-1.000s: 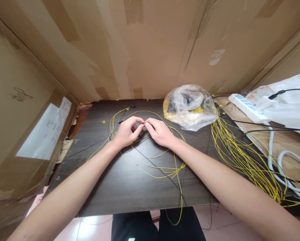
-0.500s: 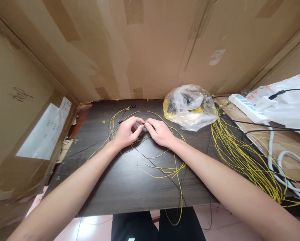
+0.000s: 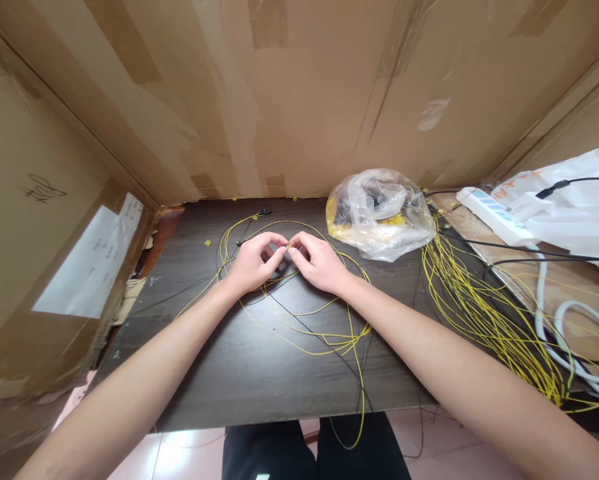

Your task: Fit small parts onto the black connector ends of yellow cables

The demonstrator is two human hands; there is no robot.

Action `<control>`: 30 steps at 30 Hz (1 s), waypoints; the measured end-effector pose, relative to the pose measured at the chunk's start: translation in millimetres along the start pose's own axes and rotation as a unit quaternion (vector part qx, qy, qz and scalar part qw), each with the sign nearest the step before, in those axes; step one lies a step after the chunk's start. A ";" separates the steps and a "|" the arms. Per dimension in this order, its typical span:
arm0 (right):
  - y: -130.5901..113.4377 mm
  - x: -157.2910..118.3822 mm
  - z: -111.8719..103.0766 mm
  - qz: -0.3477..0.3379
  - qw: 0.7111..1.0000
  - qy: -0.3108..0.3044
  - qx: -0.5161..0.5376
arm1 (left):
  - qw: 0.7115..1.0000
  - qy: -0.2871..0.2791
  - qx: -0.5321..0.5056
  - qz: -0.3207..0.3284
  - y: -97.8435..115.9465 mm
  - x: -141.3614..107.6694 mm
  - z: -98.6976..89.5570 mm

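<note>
My left hand point(image 3: 254, 262) and my right hand point(image 3: 318, 262) meet fingertip to fingertip above the dark table point(image 3: 219, 380). Both are closed in a pinch on something small between them, too tiny to make out, with a hint of yellow and black. Beneath and around them lies a loose coil of thin yellow cable point(image 3: 362, 333), one loop of which hangs over the front edge. Black connector ends point(image 3: 263, 212) rest behind my left hand. A thin black wire point(image 3: 304, 325) crosses the coil.
A clear plastic bag point(image 3: 382, 237) with yellow pieces sits at the back right. Bundled yellow cables point(image 3: 459, 300) run down the right side, beside a white power strip point(image 3: 497, 217) and a white cord point(image 3: 540, 293). Cardboard walls point(image 3: 319, 100) stand behind and at the left.
My right hand's index finger has lifted and arched a little, opening a gap above the thumb. The left hand has barely moved.
</note>
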State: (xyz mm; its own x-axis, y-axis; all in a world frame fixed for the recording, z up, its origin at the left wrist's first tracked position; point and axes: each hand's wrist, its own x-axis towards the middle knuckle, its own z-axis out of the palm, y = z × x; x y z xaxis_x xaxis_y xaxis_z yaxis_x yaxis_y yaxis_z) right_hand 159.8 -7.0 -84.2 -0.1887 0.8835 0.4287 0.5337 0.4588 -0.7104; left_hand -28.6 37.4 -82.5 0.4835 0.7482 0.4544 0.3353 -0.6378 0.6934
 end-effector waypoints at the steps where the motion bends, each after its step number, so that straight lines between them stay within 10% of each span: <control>1: 0.1 0.1 -0.1 0.000 1.000 -0.003 -0.003 | 1.000 -0.002 -0.005 -0.001 -0.1 0.0 0.0; 30: 0.0 1.0 -0.9 0.004 0.999 -0.031 -0.023 | 0.998 0.010 0.039 0.054 3.8 -1.2 -0.8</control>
State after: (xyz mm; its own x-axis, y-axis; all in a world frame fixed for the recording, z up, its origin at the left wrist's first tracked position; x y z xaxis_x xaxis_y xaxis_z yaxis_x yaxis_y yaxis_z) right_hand 160.4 -6.3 -83.2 -0.2333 0.8922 0.3867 0.5729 0.4475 -0.6867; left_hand -28.6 34.2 -79.9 0.5038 0.6770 0.5365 0.3449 -0.7271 0.5936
